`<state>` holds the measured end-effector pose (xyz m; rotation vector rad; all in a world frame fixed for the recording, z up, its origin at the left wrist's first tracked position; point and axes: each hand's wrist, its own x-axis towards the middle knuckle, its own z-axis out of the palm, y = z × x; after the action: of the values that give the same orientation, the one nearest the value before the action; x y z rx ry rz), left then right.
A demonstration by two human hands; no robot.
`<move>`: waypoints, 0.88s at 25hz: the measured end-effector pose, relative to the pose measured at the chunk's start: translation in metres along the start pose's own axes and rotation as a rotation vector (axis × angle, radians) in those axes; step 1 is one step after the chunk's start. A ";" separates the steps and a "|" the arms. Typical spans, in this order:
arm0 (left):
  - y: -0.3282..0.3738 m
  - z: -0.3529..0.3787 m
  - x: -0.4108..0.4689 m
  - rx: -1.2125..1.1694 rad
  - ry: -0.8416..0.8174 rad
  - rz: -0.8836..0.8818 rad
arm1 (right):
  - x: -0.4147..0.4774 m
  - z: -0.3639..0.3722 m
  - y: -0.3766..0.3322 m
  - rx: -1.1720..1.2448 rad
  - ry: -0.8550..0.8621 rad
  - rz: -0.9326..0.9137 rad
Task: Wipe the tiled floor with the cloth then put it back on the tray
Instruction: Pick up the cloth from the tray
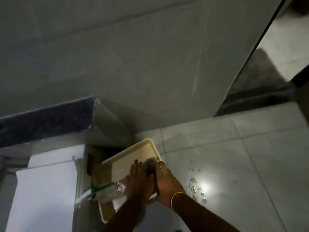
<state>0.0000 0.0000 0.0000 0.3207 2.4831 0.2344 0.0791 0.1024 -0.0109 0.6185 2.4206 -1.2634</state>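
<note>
Both your hands, left hand (pixel 139 180) and right hand (pixel 164 180), are bunched around the cloth (pixel 150 165) over the tray (pixel 147 143), fingers curled on it. Grab it firmly, then swing right to those droplets (pixel 194 185).

1 tray (pixel 147 141), 1 bottle (pixel 109 192), 1 cloth (pixel 149 166) (blurry), 2 hands.

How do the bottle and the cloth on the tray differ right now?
The bottle is clear plastic with a green label; the cloth is dark and bunched. The bottle lies untouched on its side; the cloth sits between the left hand and right hand. Both are over the tray.
</note>
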 end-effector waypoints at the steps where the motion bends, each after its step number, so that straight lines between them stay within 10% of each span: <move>1: -0.014 0.026 0.020 -0.102 0.015 -0.054 | 0.020 0.026 0.009 0.004 -0.007 0.014; 12: -0.079 0.155 0.134 -0.811 -0.011 -0.541 | 0.137 0.149 0.071 -0.218 0.049 0.356; 15: -0.076 0.145 0.124 -1.160 0.039 -0.499 | 0.132 0.134 0.067 0.025 -0.017 0.328; 22: -0.020 0.153 0.036 -1.171 -0.007 -0.136 | 0.021 0.058 0.119 0.592 0.307 0.174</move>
<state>0.0602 0.0053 -0.1466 -0.3381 1.9300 1.4953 0.1286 0.1195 -0.1339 1.2323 2.1266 -1.9346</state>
